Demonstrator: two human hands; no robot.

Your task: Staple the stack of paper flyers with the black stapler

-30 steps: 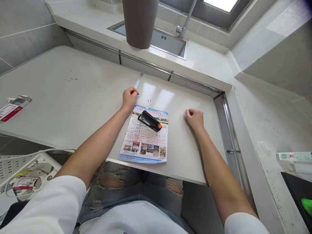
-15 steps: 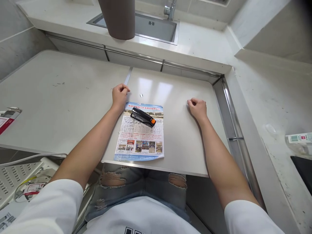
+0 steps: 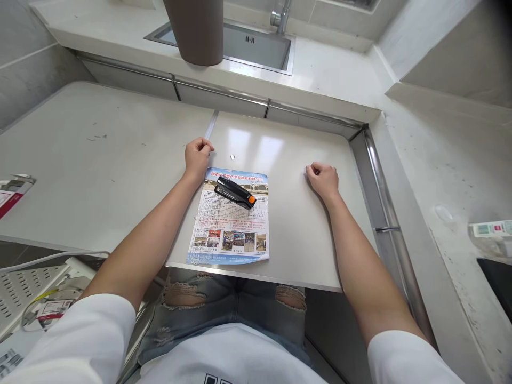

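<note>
A printed colour flyer (image 3: 230, 226) lies on the white countertop (image 3: 120, 170) in front of me, its lower edge at the counter's near rim. A black stapler with an orange tip (image 3: 235, 192) rests across the flyer's upper part. My left hand (image 3: 197, 156) lies on the counter just past the flyer's top left corner, fingers curled closed, nothing visible in them. My right hand (image 3: 322, 177) rests as a loose fist on bare counter to the flyer's right, apart from the paper. A small loose staple (image 3: 232, 157) lies beyond the flyer.
A steel sink (image 3: 248, 45) with a tap sits at the back, a brown cylinder (image 3: 196, 29) in front of it. A metal rail (image 3: 382, 197) runs along the counter's right side. A red-and-white packet (image 3: 10, 194) lies far left. Cables and a perforated panel (image 3: 24, 277) are below left.
The camera tilted down between the first two frames, so the scene shifted up. My hands, the flyer and the stapler have stayed where they were.
</note>
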